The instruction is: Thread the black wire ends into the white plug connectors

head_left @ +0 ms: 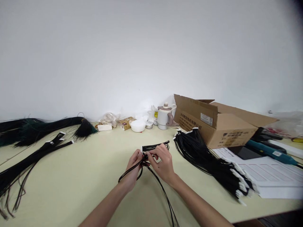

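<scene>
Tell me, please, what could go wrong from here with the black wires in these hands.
The long, thin black wires loop across the left hand and trail down between the forearms, so they might tangle or snag on an arm.

The fanned black wire bundle, tipped with white connectors, lies to the right of the right hand; a sideways sweep of that arm could disorder it.

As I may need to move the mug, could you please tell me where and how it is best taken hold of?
Probably by its handle, coming from the front right: the mug stands upright near the wall, and the handle juts to the right and toward the viewer. Mind the box to its right.
</scene>
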Available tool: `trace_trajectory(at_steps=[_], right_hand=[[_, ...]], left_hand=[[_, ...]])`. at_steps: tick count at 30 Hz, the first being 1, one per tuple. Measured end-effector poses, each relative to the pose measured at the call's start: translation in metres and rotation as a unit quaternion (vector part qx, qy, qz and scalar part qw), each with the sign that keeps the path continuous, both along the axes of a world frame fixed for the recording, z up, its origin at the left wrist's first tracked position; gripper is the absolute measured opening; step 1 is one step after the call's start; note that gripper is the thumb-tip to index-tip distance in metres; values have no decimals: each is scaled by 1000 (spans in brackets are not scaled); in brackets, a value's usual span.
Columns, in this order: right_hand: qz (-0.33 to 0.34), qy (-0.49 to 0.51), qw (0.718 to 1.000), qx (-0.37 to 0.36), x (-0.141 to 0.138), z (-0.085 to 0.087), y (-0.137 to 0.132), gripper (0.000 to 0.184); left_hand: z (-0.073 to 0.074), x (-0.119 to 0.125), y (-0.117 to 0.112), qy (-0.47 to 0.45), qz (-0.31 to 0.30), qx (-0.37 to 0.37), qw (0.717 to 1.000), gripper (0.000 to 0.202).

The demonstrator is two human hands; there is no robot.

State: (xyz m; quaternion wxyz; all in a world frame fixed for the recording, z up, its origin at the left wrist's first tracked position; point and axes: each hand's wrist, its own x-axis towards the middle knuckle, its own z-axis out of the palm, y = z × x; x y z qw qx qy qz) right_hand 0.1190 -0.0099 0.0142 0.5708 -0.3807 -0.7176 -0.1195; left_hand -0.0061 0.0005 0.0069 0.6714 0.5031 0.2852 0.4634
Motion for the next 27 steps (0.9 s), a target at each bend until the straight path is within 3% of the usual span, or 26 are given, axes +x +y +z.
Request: trace_trajectory(at_steps=[7,17,27], right_hand=[[6,-17,1000,-1,0,-1,1,11],[-5,0,1000,-28,-1,-1,3,15],[-37,-18,998,-48,0,-2,9,17]], left_hand=[[3,0,-3,2,-4,1,1000,35],[-9,1,6,26,43,-17,999,33],[1,2,8,62,80,-25,995,35]])
